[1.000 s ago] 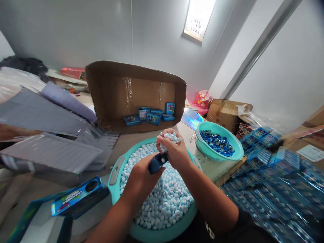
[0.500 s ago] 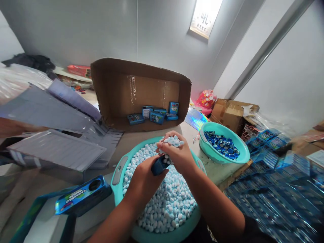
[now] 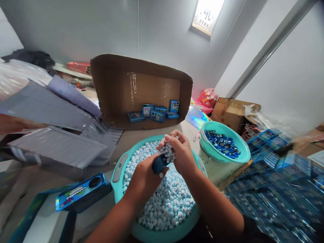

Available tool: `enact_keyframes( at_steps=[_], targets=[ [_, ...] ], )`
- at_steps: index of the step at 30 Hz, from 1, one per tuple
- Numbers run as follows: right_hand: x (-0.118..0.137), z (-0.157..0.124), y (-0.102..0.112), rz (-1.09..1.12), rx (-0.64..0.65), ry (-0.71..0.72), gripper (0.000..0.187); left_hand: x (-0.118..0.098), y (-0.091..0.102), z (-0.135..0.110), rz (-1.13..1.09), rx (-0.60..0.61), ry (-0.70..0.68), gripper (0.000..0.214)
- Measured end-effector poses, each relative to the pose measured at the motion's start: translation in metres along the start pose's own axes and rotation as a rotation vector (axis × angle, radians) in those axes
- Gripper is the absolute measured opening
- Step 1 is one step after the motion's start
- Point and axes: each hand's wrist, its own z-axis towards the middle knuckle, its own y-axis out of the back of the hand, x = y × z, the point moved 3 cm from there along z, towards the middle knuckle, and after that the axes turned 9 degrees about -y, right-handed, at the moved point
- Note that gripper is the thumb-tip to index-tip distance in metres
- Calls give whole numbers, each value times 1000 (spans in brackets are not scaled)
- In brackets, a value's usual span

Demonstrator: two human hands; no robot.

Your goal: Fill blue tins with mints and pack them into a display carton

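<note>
Your left hand (image 3: 143, 177) was wrapped around a small dark blue container (image 3: 159, 165), its fingers closed firmly enough to steady it with the mouth tipped toward 2 o'clock. That tilt probably let the opening face your right hand (image 3: 184, 155), which was cupped, half curled, around a handful of candies (image 3: 170, 152), with the thumb over the top so they did not scatter. The handful sat right at the container's mouth; whether your right fingers touched its rim, you could not have told from this angle. One stray candy (image 3: 161, 175) showed just below the container.

Both hands were over the big basin (image 3: 120, 172), full of loose candies, presumably so that spills dropped back in. Taking the basin as the clock's center, a cardboard box (image 3: 111, 91) stood at 12, its open side facing you, perhaps for easy reach, with blue packs (image 3: 157, 115) inside. At 2 o'clock, a smaller bowl (image 3: 244, 150) kept round blue pieces (image 3: 229, 148) together. A long blue carton (image 3: 83, 192) lay at 9, and wrapped packs (image 3: 268, 192) were piled at 3.
</note>
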Motion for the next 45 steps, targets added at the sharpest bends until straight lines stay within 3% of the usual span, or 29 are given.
enact_keyframes(
  at_steps=[5,11,18,23,31,37,45],
  targets=[
    [-1,-1,1,-10,-34,43,36,-4,2,0,-39,24,59,12],
    [-3,0,0,-106,-64,79,40,0,0,1,3,6,29,14],
    [-1,8,-5,-84,-54,64,49,7,-6,0,6,-70,-99,60],
    [0,9,-11,-111,-20,75,53,3,-6,-1,17,-77,-107,32],
    [-2,8,-8,-71,14,64,64,7,-8,-1,14,-68,-110,41],
    [-1,2,-6,-47,86,84,58,8,-7,-2,-31,-100,-154,47],
    [1,-1,-11,-106,107,146,51,1,-4,-1,-182,-89,-39,40]
  ],
)
